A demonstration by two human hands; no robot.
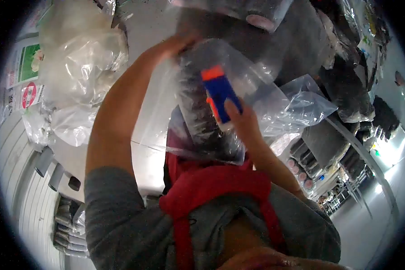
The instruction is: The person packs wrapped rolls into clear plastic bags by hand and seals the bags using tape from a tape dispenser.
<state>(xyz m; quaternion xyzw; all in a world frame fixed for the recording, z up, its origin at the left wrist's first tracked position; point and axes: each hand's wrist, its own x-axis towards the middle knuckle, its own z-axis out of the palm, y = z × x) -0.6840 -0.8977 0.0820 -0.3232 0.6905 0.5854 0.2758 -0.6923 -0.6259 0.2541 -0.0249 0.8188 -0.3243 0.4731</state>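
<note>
My right hand [241, 118] is closed around a blue block-shaped tool with orange edges [221, 93], whose exact kind I cannot make out. The tool is over a clear plastic bag [159, 121], close to the dark, ridged contents [191, 96] that show through the film. At the bag's far end is my left hand [184, 44], smeared by motion, so its fingers cannot be read. The bag lies in front of my red apron [216, 186], and its loose film spreads out to the right.
Another filled clear bag [238, 10] lies at the top, beside a dark surface or sheet [274, 49]. Crumpled clear plastic [85, 63] covers the left side, near a printed carton [27, 76]. Dark bundled goods [348, 90] and shelving stand on the right.
</note>
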